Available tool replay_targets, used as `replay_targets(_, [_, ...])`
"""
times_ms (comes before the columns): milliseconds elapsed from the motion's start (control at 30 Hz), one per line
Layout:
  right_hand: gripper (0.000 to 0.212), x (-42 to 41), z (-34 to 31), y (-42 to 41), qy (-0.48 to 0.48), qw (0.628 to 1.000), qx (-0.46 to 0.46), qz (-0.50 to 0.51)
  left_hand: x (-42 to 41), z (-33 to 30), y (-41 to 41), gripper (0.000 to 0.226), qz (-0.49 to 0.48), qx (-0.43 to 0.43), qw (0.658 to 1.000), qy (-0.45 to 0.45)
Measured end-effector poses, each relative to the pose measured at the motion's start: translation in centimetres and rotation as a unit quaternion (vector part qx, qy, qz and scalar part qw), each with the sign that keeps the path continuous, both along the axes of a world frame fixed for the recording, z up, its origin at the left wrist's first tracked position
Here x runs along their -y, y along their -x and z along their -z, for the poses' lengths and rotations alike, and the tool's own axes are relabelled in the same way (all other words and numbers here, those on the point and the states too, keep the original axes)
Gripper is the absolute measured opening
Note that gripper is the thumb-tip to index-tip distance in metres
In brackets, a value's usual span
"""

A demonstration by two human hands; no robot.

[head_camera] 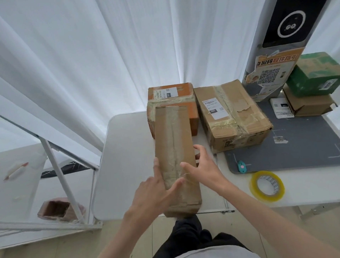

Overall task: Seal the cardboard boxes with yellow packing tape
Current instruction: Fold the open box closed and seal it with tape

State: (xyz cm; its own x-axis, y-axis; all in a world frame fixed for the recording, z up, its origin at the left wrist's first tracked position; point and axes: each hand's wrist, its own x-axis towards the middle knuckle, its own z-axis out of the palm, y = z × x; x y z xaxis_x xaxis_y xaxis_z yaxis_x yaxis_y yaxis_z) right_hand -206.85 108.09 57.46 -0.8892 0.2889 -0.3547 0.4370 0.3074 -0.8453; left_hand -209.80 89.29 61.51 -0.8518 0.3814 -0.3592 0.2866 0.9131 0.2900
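Note:
A long narrow cardboard box [174, 140] with tape along its top seam lies lengthwise on the white table [124, 152], its near end past the table's front edge. My left hand [155, 192] lies against the box's left side, fingers straight, thumb across the top. My right hand [204, 166] curves round the box's right side, thumb on the top and fingers at the side. A roll of yellow packing tape [268, 186] lies flat on the table, right of my right hand.
An orange box [184, 91] and a worn brown box [234, 114] stand behind the long one. A grey mat [307, 149] carries a small teal cutter [241, 166]. Further right are a green box [318, 74] on a brown box [308, 105], and a scanner stand [275, 40].

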Motion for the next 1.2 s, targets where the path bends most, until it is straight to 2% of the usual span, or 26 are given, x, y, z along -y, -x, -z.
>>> replay_targets(67, [0.087,-0.7,-0.7,0.2,-0.072,0.996,-0.015,-0.042,-0.6,0.4,-1.3,0.101,0.006,0.015,0.999,-0.052])
replay_targets(167, [0.082,-2.6,-1.8,1.2,-0.106,0.989,-0.028,-0.102,-1.8,0.9,-2.8,0.092,0.043,0.069,0.984,-0.161])
replay_targets(233, [0.072,-3.8,-2.3,2.6,-0.130,0.983,-0.013,-0.128,-3.1,1.4,-3.2,0.099,0.079,0.114,0.965,-0.224])
replay_targets(300, [0.052,-4.4,-2.5,4.7,-0.171,0.976,-0.001,-0.134,-4.4,2.0,-2.8,0.112,0.118,0.115,0.959,-0.232])
replay_targets(367, [0.036,-4.5,-2.7,6.6,-0.178,0.976,-0.005,-0.126,-5.7,2.3,-1.9,0.120,0.136,0.079,0.967,-0.198])
replay_targets(400, [0.037,-4.6,-2.9,7.4,-0.163,0.978,-0.007,-0.127,-6.3,2.2,-1.4,0.120,0.135,0.036,0.976,-0.166])
replay_targets(433, [0.039,-4.7,-3.1,7.9,-0.145,0.980,-0.008,-0.133,-6.8,2.0,-0.7,0.116,0.137,-0.037,0.982,-0.128])
replay_targets(500, [0.042,-5.1,-3.1,8.1,-0.094,0.986,-0.025,-0.132,-7.5,1.6,1.2,0.105,0.172,-0.208,0.962,-0.047])
replay_targets(533, [0.041,-5.6,-3.0,7.8,-0.062,0.991,-0.050,-0.109,-7.8,1.3,2.4,0.105,0.191,-0.246,0.950,-0.017])
replay_targets(567, [0.039,-6.3,-2.8,7.4,-0.037,0.994,-0.082,-0.066,-8.1,0.9,3.7,0.110,0.212,-0.241,0.947,0.010])
replay_targets(633, [0.035,-8.1,-1.9,5.9,-0.017,0.986,-0.147,0.074,-8.6,0.5,6.2,0.122,0.258,-0.170,0.951,0.025])
replay_targets(700, [0.030,-10.4,-0.2,3.4,-0.045,0.957,-0.176,0.225,-9.2,0.3,7.9,0.129,0.269,-0.083,0.960,-0.005])
replay_targets(767, [0.015,-12.7,2.5,0.3,-0.094,0.933,-0.135,0.321,-9.6,0.5,8.4,0.134,0.256,-0.039,0.965,-0.030])
replay_targets(800, [0.005,-13.8,4.2,-1.4,-0.118,0.927,-0.087,0.345,-9.8,0.7,8.5,0.135,0.252,-0.034,0.967,-0.033])
replay_targets(833, [0.006,-14.7,5.9,-3.1,-0.134,0.925,-0.021,0.354,-9.9,0.9,8.4,0.135,0.249,-0.037,0.967,-0.029])
replay_targets(933, [0.024,-16.7,10.5,-7.8,-0.159,0.927,0.195,0.279,-10.4,1.6,8.3,0.134,0.242,-0.077,0.967,-0.010])
replay_targets(1000, [0.034,-16.8,12.4,-10.1,-0.152,0.919,0.289,0.222,-10.6,1.9,8.2,0.134,0.236,-0.090,0.968,-0.008])
replay_targets(1100, [0.046,-16.0,14.2,-12.2,-0.140,0.912,0.352,0.158,-10.9,2.0,8.5,0.135,0.228,-0.089,0.969,-0.014])
replay_targets(1200, [0.050,-15.4,15.4,-12.7,-0.168,0.915,0.350,0.107,-11.1,2.0,8.7,0.136,0.218,-0.084,0.972,-0.014])
